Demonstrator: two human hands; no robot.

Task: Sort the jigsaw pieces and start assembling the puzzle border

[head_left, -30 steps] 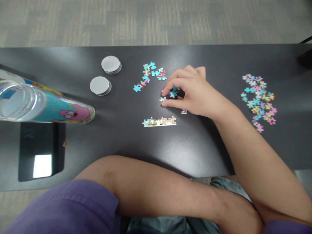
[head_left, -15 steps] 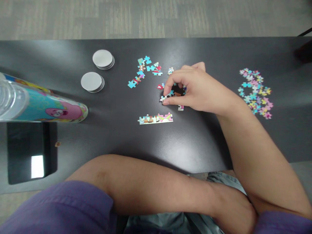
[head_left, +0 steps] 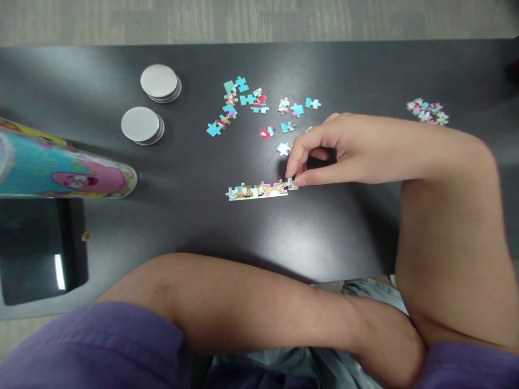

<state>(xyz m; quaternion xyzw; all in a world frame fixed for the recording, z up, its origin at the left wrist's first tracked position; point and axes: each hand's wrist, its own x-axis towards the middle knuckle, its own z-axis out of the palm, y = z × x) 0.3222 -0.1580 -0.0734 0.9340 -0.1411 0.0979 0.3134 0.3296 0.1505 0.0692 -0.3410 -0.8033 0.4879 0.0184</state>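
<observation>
Between the thumb and fingertips of my right hand (head_left: 328,154) is a small jigsaw puzzle piece (head_left: 292,185). It sits at the right end of a joined strip of puzzle pieces (head_left: 253,192), which has a straight pale lower edge. Whether the two are locked together I cannot tell. Several loose puzzle pieces (head_left: 297,110) lie just beyond the hand, some partly covered by it. My left forearm crosses in front of my body, and my left hand (head_left: 393,346) rests by the right elbow with its fingers hidden.
Further left lies another loose group of pieces (head_left: 230,111). A pile of pieces (head_left: 427,112) shows beyond my right forearm. Two stacks of white discs (head_left: 159,81), a cartoon-printed tube (head_left: 93,175) and a black tablet-like device (head_left: 36,248) are on the left of the dark table (head_left: 182,221).
My right hand has moved down towards me, bringing a piece to the strip's right end. Loose pieces it had covered now show. My forearm now hides part of the right pile.
</observation>
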